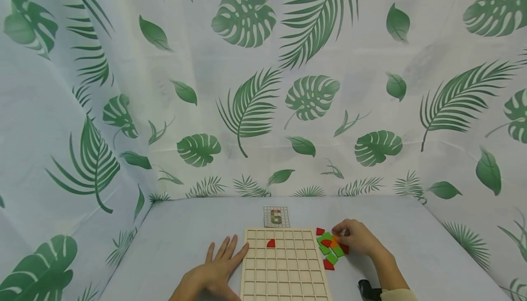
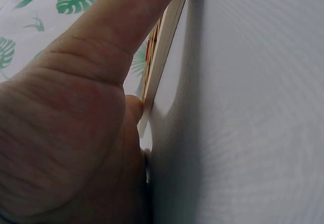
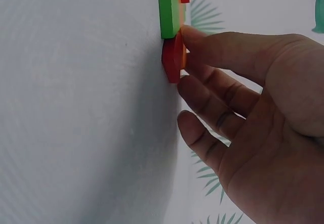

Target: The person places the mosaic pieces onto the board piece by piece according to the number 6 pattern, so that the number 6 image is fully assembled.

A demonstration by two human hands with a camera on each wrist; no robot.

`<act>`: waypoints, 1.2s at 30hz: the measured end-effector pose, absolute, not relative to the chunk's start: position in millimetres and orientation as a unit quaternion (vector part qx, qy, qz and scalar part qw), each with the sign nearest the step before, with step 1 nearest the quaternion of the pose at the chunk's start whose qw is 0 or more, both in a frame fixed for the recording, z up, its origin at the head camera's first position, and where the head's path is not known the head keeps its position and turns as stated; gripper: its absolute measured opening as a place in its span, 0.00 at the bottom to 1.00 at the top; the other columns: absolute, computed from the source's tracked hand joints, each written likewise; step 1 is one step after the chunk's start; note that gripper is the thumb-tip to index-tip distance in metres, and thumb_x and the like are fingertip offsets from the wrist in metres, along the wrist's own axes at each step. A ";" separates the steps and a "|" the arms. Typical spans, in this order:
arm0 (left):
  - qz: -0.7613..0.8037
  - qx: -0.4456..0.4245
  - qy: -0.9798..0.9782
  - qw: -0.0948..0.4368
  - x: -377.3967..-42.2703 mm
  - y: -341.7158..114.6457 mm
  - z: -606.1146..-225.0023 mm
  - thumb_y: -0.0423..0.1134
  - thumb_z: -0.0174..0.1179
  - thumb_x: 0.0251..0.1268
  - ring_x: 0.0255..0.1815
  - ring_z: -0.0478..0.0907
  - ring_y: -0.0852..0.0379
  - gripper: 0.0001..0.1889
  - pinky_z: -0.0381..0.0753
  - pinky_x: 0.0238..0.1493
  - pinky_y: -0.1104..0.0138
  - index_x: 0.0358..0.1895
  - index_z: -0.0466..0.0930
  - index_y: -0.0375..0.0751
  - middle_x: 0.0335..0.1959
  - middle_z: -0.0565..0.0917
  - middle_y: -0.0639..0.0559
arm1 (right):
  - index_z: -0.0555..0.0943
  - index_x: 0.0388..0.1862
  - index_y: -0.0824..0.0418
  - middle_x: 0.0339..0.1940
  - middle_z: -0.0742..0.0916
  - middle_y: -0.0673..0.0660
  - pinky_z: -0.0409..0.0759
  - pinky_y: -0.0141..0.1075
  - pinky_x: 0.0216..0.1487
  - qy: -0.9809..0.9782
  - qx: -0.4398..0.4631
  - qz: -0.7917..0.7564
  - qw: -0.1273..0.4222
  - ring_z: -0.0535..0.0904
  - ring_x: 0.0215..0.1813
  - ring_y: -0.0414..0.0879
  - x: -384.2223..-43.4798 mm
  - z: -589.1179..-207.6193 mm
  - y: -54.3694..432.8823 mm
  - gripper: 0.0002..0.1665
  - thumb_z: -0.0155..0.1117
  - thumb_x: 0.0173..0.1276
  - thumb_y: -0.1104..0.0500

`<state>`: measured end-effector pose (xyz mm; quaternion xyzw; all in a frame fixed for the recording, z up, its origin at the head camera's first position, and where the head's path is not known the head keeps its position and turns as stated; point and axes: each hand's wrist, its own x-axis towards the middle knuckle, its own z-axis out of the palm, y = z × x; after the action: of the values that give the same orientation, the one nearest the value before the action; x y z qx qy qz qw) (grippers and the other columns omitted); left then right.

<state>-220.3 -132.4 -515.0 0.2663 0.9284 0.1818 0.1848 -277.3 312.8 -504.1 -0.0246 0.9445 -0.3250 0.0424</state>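
My left hand (image 1: 216, 269) rests with spread fingers along the left edge of a wooden grid board (image 1: 284, 264); in the left wrist view its thumb (image 2: 136, 21) reaches to the board's side (image 2: 164, 47). One red rounded tile (image 1: 271, 243) sits in an upper cell. Right of the board, my right hand (image 1: 358, 237) is at a loose pile of green, red and orange tiles. Its thumb and finger pinch an orange tile (image 3: 184, 58), mostly hidden by the fingers. Against it in the right wrist view are a red tile (image 3: 171, 61) and a green tile (image 3: 168, 11).
A small pattern card (image 1: 276, 217) with a coloured figure on a grid lies just beyond the board. Near my right forearm is a black object (image 1: 369, 290). White cloth with green leaves (image 1: 263, 109) hangs behind the pale table (image 1: 185, 228) and at its sides.
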 end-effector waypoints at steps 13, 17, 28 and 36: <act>0.187 0.264 0.928 0.185 -218.9 -134.5 -514.3 0.73 0.78 0.37 0.87 0.28 0.33 0.73 0.25 0.76 0.27 0.87 0.41 0.60 0.87 0.33 0.37 | 0.90 0.46 0.60 0.39 0.84 0.52 0.75 0.38 0.37 0.944 -0.036 -0.323 0.056 0.73 0.40 0.47 -278.0 -501.7 311.7 0.10 0.72 0.66 0.68; 0.183 0.269 0.927 0.187 -220.6 -135.3 -512.8 0.73 0.77 0.39 0.87 0.28 0.33 0.73 0.25 0.75 0.26 0.87 0.39 0.60 0.87 0.33 0.37 | 0.89 0.47 0.61 0.39 0.84 0.52 0.75 0.39 0.37 0.942 -0.037 -0.327 0.059 0.73 0.40 0.48 -278.5 -500.9 312.6 0.11 0.72 0.66 0.69; 0.176 0.272 0.928 0.186 -220.7 -133.2 -510.7 0.70 0.79 0.41 0.87 0.29 0.33 0.71 0.25 0.76 0.27 0.87 0.39 0.60 0.87 0.33 0.37 | 0.83 0.41 0.60 0.35 0.83 0.53 0.79 0.39 0.40 0.936 -0.023 -0.344 0.062 0.76 0.39 0.48 -277.6 -502.2 311.7 0.10 0.71 0.65 0.71; 0.184 0.270 0.926 0.188 -220.0 -133.5 -514.9 0.70 0.79 0.40 0.87 0.28 0.34 0.72 0.25 0.76 0.27 0.87 0.40 0.60 0.87 0.33 0.37 | 0.83 0.36 0.58 0.35 0.85 0.51 0.81 0.41 0.43 0.938 -0.028 -0.343 0.047 0.78 0.39 0.48 -275.3 -500.5 312.5 0.11 0.73 0.62 0.71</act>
<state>-220.0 -133.5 -514.9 0.2697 0.9264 0.1840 0.1877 -275.3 312.5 -500.5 -0.0280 0.9378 -0.3429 0.0470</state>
